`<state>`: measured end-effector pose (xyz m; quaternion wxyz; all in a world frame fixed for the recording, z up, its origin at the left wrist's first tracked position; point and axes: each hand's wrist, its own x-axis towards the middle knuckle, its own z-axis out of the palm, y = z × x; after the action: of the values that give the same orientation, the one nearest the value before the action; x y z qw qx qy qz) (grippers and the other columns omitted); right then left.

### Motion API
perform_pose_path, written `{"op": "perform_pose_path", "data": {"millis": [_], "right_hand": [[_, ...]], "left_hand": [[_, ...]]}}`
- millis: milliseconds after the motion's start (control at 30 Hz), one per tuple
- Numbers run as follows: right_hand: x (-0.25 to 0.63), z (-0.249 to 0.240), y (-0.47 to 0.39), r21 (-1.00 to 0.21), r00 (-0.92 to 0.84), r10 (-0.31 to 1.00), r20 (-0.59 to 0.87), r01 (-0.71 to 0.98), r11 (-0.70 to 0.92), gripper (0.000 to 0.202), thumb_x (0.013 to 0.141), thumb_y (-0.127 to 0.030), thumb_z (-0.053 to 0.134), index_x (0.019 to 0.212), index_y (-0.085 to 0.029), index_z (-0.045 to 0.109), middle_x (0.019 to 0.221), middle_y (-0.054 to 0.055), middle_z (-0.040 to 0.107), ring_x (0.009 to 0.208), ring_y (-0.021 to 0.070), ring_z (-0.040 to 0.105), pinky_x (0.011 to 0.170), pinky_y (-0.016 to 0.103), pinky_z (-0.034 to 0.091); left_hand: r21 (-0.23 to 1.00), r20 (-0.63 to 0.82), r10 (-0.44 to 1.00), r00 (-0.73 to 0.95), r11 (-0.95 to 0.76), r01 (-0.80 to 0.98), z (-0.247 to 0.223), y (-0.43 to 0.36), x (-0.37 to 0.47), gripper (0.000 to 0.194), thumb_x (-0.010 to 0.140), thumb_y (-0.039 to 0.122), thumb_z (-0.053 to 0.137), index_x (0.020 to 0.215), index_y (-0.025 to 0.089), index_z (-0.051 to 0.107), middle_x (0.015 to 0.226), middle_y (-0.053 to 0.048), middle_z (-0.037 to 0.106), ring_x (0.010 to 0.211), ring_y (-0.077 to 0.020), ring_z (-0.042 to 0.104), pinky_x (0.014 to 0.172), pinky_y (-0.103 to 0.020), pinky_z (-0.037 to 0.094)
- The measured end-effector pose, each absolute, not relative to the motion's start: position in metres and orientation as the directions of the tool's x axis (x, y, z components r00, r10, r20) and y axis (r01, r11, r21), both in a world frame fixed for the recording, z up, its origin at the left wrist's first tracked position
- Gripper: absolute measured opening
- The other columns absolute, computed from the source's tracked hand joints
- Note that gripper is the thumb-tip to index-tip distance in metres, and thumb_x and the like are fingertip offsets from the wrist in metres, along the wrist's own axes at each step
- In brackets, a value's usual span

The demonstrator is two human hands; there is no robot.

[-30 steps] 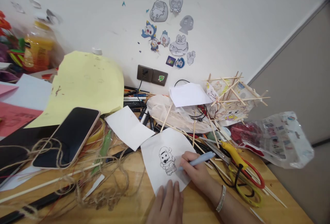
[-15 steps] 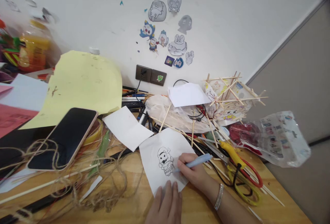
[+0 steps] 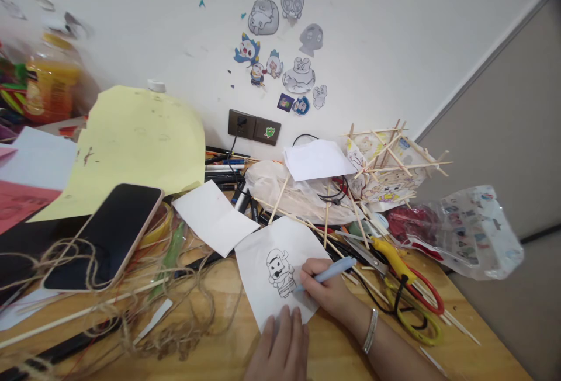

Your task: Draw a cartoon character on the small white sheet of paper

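Observation:
A white sheet of paper [image 3: 258, 264] lies on the wooden table, with a black line drawing of a cartoon figure [image 3: 280, 274] on it. My right hand [image 3: 322, 284] grips a light blue pen [image 3: 335, 269], its tip touching the paper beside the figure's lower right side. Flat across the paper's bottom edge, my left hand [image 3: 281, 343] presses down with fingers stretched out. Another blank white paper [image 3: 215, 217] lies just behind, slightly overlapped by the drawing sheet.
Left of the papers are a phone [image 3: 105, 235], tangled twine [image 3: 175, 322] and a yellow sheet [image 3: 144, 141]. To the right lie scissors [image 3: 416, 305], a yellow-handled tool [image 3: 393, 258], a plastic bag [image 3: 473, 235] and a stick frame [image 3: 394, 165]. Pens and thin sticks crowd behind.
The pen and right hand have shifted very slightly over the paper near the figure's lower side. The left hand stays flat on the sheet. The whole view has moved a little.

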<state>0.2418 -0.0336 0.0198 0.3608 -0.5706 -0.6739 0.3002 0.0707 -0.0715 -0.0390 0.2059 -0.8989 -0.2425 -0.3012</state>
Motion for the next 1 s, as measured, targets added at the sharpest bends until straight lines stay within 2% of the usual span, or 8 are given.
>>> {"op": "perform_pose_path", "data": {"millis": [500, 1000], "right_hand": [[0.2408, 0.0204, -0.0327, -0.821, -0.08, 0.981, 0.175, 0.539, 0.19, 0.034, 0.078, -0.029, 0.046, 0.05, -0.022, 0.028, 0.049, -0.006, 0.033, 0.048, 0.0099, 0.032, 0.046, 0.023, 0.027], [0.2409, 0.0212, -0.0328, -0.822, -0.066, 0.984, 0.168, 0.541, 0.177, 0.036, 0.08, -0.033, 0.047, 0.051, -0.023, 0.028, 0.05, -0.006, 0.033, 0.049, 0.0105, 0.032, 0.046, 0.024, 0.026]], "left_hand": [[-0.254, 0.6, 0.303, 0.741, -0.805, 0.535, -0.048, -0.0722, 0.0688, 0.029, 0.093, 0.028, 0.046, 0.114, 0.018, 0.062, 0.112, -0.005, 0.066, 0.106, -0.0238, 0.055, 0.091, -0.038, 0.033], [-0.266, 0.627, 0.286, 0.725, -0.796, 0.544, -0.0458, -0.0707, 0.0704, 0.025, 0.092, 0.025, 0.045, 0.11, 0.019, 0.063, 0.11, -0.002, 0.066, 0.104, -0.0227, 0.055, 0.09, -0.038, 0.035]]}}
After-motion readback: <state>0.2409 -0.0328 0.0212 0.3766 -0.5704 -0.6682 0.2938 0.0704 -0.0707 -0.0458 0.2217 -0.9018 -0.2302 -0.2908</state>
